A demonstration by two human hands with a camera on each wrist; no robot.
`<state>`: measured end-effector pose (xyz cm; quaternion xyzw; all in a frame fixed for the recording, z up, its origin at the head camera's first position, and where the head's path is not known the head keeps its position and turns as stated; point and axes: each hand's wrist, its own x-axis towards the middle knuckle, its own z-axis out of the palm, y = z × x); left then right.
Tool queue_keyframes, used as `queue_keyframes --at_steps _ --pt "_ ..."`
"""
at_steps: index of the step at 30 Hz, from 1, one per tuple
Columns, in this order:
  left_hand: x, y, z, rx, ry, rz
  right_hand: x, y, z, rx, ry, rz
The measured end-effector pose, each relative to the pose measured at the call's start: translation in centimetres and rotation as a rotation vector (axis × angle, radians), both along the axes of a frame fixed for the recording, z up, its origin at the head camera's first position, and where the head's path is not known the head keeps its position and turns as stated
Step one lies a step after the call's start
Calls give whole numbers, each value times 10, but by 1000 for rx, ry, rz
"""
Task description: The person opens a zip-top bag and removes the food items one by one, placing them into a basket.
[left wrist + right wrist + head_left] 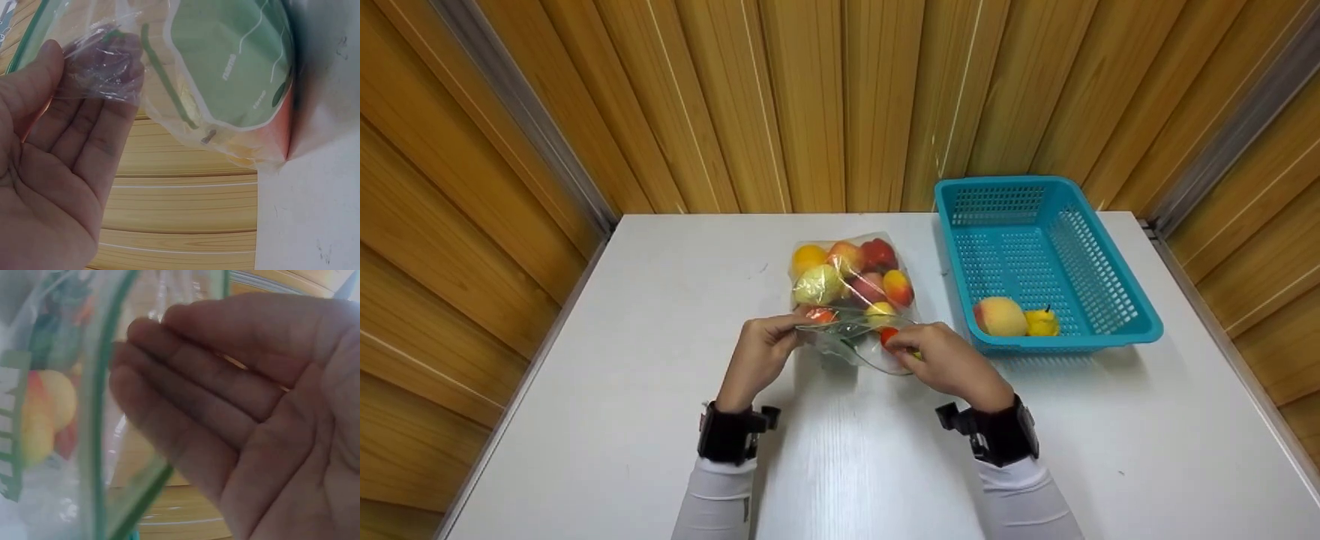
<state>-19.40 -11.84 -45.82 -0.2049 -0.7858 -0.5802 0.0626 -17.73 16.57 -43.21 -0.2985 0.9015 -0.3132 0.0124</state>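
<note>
A clear zip bag point(840, 244) with a green-edged mouth lies on the white table, full of fruit and vegetables. Inside it are an orange point(808, 258), a pale green rounded item point(818, 285), a dark red item point(879, 255) and a red-yellow mango point(898, 287). My left hand point(757, 356) pinches the left end of the bag's mouth, film between thumb and fingers. My right hand point(949, 360) holds the mouth's right end, beside a small red item point(888, 337). A green printed panel point(230, 67) faces the left wrist camera.
To the right stands a turquoise mesh basket point(1117, 262). A peach point(1000, 316) and a small yellow fruit or pepper point(1042, 322) lie in its near left corner. Wood-patterned walls point(810, 105) border the white table point(660, 315) at the back and sides.
</note>
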Motion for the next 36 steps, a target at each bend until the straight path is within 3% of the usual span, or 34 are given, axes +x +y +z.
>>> queue_keyframes --at_steps 6,12,19,36 --pt "-1 1 0 -13 6 1 -4 -10 -11 116 -2 -23" --pt "-1 2 0 -20 9 -7 -7 -13 -22 149 110 -51" --pt "-1 2 -1 -40 33 -11 -13 -17 -33 156 117 -100" --pt "0 4 -2 -72 20 -12 -21 -22 -47 116 -66 -212"
